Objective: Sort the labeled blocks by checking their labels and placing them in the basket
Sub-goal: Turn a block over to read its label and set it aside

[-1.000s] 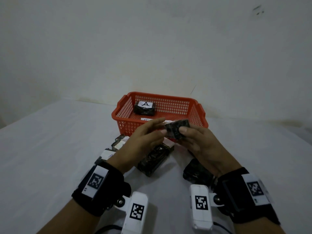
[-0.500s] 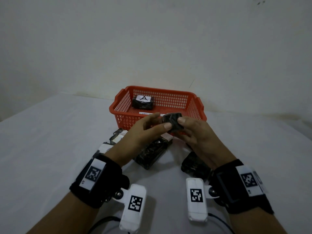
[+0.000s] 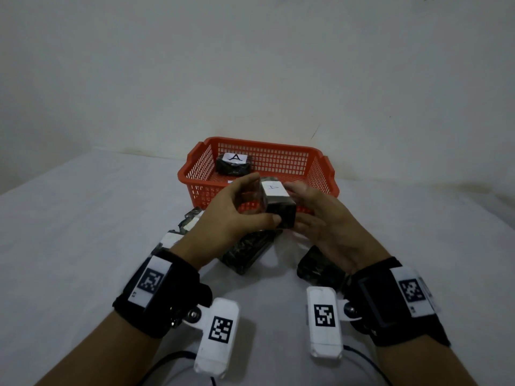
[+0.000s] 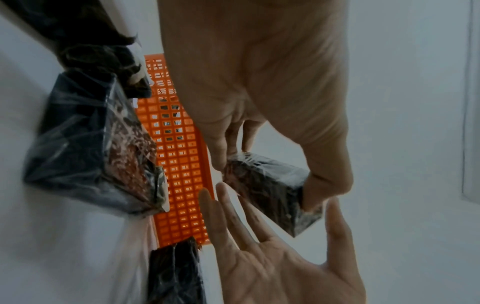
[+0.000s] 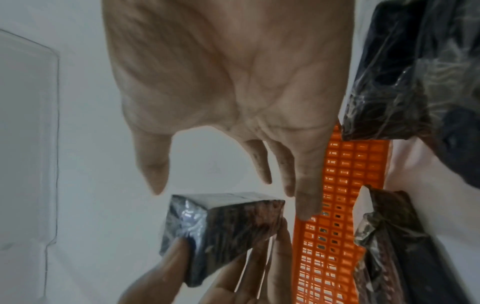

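Progress early: A-labelled block [image 3: 233,168] sitting in basket [image 3: 278,160] mid-frame; left hand [image 3: 225,221] gripping second block [image 3: 280,211], right hand [image 3: 331,229] hovering open; loose blocks [image 3: 248,252] waiting below.

A plain, bare room: blank white wall [image 3: 250,65] behind a white-covered table [image 3: 69,246].

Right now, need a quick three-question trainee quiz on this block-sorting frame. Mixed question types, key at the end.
1. Fill in: inside the basket, the resting block is labelled ___.
2. Which hand grips the held block: A left, B right, C neither?
3. True or false: the basket is empty.
Key: 1 A; 2 A, the left hand; 3 false.
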`<state>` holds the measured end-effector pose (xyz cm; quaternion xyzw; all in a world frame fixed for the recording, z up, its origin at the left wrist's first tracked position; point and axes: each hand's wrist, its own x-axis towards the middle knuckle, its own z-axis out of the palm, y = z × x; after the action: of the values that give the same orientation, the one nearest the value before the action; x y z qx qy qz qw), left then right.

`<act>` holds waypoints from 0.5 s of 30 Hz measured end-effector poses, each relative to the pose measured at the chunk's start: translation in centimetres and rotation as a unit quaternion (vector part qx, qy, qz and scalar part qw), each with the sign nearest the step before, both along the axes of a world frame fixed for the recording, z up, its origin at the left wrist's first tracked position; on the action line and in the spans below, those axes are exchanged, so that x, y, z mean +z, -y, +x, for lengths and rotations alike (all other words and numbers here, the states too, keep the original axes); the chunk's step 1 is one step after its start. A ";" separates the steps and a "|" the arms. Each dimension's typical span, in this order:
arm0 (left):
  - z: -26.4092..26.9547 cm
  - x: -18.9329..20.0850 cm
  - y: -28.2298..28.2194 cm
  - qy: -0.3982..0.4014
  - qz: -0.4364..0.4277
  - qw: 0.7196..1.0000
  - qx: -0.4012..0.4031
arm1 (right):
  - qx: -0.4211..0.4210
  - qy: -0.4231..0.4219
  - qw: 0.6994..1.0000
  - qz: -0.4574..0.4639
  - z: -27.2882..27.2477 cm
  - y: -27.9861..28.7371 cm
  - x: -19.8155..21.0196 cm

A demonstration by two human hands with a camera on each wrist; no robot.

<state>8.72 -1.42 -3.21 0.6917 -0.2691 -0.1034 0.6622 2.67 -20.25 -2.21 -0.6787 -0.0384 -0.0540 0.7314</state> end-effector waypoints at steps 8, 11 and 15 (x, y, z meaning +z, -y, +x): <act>-0.5 -0.1 0.4 0.002 -0.025 1.000 -0.015 | -0.034 -0.020 0.998 -0.048 0.2 -0.1 -0.5; -0.3 0.0 0.8 0.003 -0.069 0.997 0.043 | -0.032 0.000 0.997 -0.066 0.2 -0.2 -0.7; -0.3 0.1 0.5 0.083 -0.093 0.990 0.071 | -0.031 -0.005 0.997 -0.067 -0.1 -0.3 -0.1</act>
<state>8.40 -1.91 -3.11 0.6507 -0.2818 0.0271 0.7046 2.62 -19.95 -2.28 -0.7272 -0.0172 -0.0711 0.6825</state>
